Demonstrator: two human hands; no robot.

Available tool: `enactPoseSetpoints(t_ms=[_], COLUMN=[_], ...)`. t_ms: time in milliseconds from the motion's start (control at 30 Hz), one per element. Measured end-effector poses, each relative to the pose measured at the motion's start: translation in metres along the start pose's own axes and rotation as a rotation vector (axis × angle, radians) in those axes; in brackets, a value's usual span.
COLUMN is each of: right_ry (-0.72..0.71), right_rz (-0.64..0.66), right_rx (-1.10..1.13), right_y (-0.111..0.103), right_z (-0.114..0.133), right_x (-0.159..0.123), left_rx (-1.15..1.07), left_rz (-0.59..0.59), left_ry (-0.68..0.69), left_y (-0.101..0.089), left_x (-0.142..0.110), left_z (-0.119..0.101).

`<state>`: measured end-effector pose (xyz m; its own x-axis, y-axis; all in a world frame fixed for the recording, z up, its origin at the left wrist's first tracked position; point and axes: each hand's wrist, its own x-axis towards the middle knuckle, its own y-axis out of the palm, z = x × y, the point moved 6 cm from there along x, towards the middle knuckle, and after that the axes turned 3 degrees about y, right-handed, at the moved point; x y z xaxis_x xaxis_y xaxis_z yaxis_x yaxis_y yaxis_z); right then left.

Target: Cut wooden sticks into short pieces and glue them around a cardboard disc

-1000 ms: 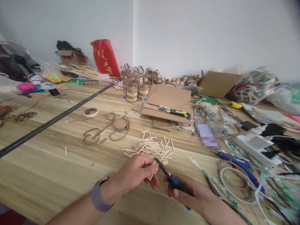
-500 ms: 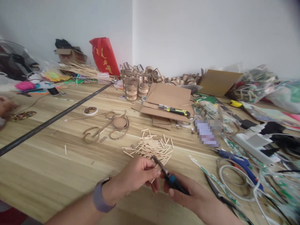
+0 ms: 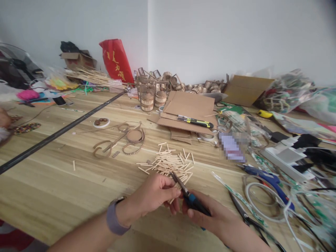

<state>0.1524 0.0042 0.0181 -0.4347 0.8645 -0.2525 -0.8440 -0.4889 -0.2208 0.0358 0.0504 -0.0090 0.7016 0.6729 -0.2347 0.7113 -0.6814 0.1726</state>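
Note:
My left hand (image 3: pixel 159 192) is closed, pinching a few thin wooden sticks (image 3: pixel 172 200) between thumb and fingers. My right hand (image 3: pixel 207 213) is wrapped round the black and blue handles of a pair of shears (image 3: pixel 183 189). Their narrow blades lie against the sticks beside my left fingertips, the tips slightly parted. Just beyond both hands is a loose pile of short pale sticks (image 3: pixel 169 162) on the wooden table (image 3: pixel 78 203). The far ends of my right fingers are partly hidden behind the handles.
Cardboard sheets (image 3: pixel 189 106) with utility knives (image 3: pixel 195 121) lie behind the pile, near small stick baskets (image 3: pixel 147 101). To the right are a blue glue gun (image 3: pixel 273 180), black scissors (image 3: pixel 246 218), cables and a power strip (image 3: pixel 286 161). Another person's hand (image 3: pixel 4 119) shows at far left.
The shears' blade tips look slightly farther apart than before. Both hands stay in nearly the same place, and the view has shifted a little.

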Motion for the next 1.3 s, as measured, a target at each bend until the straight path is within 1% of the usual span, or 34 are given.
enactPoseSetpoints(t_ms=[200,500,567,667,800,967,1133,1300], right_ry=[0.119,0.137,0.137,0.134,0.11,0.162,0.151,0.128], right_rz=[-0.057,-0.18,-0.191,-0.189,-0.131,-0.062,-0.101,-0.099], right_rx=[-0.072,-0.234,-0.259,-0.25,-0.159,-0.027,-0.088,-0.124], right_y=[-0.002,-0.002,0.0,0.001,0.002,-0.001,-0.002,-0.001], right_z=[-0.009,-0.015,-0.016,-0.014,-0.012,-0.019,-0.019,-0.016], right_x=[0.002,0.006,0.007,0.008,0.008,0.002,0.002,0.005], left_rx=[-0.031,-0.026,-0.033,-0.008,0.122,0.183,0.2,0.208], left_rz=[0.004,0.012,0.015,0.01,-0.023,-0.013,-0.038,-0.04], left_ry=[0.004,0.009,0.008,0.019,0.051,0.044,0.033,0.029], left_y=[0.0,0.0,0.0,-0.002,-0.006,-0.003,-0.003,-0.005], left_x=[0.0,0.001,0.001,0.001,-0.001,-0.003,-0.002,-0.002], left_z=[0.002,0.003,0.004,0.005,0.0,-0.008,-0.006,0.0])
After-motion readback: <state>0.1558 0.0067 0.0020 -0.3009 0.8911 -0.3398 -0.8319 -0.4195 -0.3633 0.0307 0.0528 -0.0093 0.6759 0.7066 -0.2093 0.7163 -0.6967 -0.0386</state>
